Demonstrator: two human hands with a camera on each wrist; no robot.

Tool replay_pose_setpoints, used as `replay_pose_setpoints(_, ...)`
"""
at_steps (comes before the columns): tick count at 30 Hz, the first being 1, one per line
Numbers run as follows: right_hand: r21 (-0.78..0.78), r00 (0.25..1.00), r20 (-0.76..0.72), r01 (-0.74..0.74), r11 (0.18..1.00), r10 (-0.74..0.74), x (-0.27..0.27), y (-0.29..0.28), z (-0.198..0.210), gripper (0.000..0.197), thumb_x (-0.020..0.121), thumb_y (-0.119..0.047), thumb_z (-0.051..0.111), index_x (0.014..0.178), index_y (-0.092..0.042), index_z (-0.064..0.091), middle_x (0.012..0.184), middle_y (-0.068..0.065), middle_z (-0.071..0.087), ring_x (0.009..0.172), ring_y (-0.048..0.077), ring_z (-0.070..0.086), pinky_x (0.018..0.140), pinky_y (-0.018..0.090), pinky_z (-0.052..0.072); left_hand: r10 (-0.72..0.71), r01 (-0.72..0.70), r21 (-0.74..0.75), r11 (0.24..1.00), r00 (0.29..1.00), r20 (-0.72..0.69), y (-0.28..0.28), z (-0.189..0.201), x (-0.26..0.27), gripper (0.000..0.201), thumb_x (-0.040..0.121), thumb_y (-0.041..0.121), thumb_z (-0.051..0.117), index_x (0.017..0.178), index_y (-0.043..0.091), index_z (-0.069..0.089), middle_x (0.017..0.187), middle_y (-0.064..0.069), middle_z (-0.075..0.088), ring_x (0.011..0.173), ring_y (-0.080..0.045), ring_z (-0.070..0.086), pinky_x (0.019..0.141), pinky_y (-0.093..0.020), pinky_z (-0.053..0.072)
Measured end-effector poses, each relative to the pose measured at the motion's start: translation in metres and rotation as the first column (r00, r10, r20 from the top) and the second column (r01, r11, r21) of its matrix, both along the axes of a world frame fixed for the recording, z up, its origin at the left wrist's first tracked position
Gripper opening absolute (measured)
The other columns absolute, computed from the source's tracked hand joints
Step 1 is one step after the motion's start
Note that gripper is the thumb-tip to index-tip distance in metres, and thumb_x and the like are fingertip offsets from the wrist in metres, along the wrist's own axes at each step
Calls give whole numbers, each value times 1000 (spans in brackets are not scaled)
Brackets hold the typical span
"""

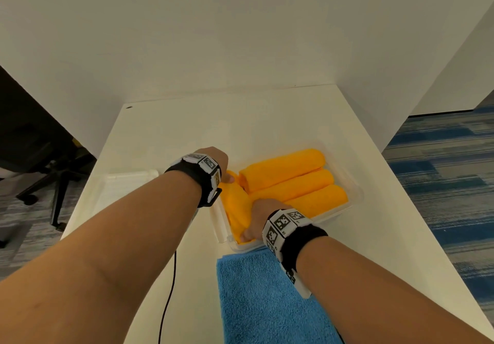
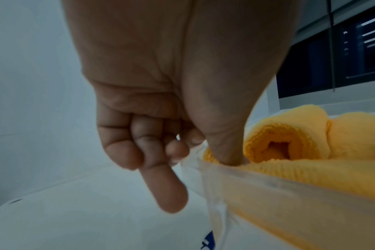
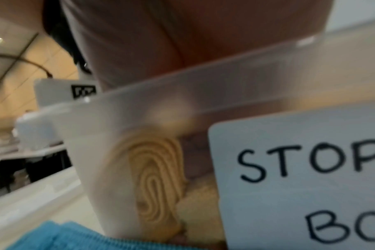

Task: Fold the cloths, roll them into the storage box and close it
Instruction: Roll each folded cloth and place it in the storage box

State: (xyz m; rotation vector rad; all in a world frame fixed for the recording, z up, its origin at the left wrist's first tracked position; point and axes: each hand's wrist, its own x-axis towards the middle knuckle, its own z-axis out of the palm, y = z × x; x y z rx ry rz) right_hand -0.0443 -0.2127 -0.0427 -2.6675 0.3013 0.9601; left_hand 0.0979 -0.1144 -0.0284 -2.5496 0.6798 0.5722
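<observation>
A clear storage box (image 1: 355, 196) stands on the white table with three orange cloth rolls (image 1: 288, 180) lying side by side in it. A fourth orange roll (image 1: 236, 204) lies crosswise at the box's left end. My right hand (image 1: 260, 215) grips this roll's near end, fingers down inside the box. My left hand (image 1: 220, 160) is at the far left corner. In the left wrist view its thumb (image 2: 227, 143) pushes into the roll (image 2: 310, 172) just inside the wall (image 2: 268, 194), with the other fingers mostly curled outside. The roll's spiral end (image 3: 154, 182) shows through the wall.
A blue towel (image 1: 267, 298) lies flat in front of the box, under my right forearm. The clear lid (image 1: 125, 186) lies left of the box. A black cable (image 1: 171, 290) hangs over the table's near edge. An office chair (image 1: 53, 178) stands off the left side.
</observation>
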Motion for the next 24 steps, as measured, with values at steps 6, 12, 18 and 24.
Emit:
replay_pose_setpoints(6,229,996,50,56,972,-69,-6,-17,3,26,73,-27,74,84,-19,52,83,2,56,78,20,55,69,32,48,2,-3,14,1000,1000,22,-1,-5,6,59,89,62,46,105,8,61,87,-4,56,80,-21,53,70,-29,40)
replay_pose_setpoints(12,166,999,-25,33,986,-29,8,-21,-12,26,67,-31,81,74,-20,59,82,4,62,82,24,62,77,35,54,38,-38,-16,999,999,26,0,-9,7,54,90,61,46,100,9,58,88,-4,55,81,-21,52,72,-28,40)
replay_pose_setpoints(18,-8,996,82,-23,1000,23,10,-12,-33,20,79,-30,73,72,-19,57,70,-2,56,64,17,54,56,26,44,136,-132,-104,986,990,30,2,-17,9,58,80,71,52,77,13,52,73,-2,55,75,-22,58,69,-32,47)
replay_pose_setpoints(24,-36,996,90,-12,999,15,10,-6,-32,24,80,-30,72,68,-21,53,68,0,54,55,19,47,59,30,43,190,-188,-49,981,981,42,0,-25,9,53,72,61,67,92,13,60,98,-5,65,92,-30,64,86,-44,51)
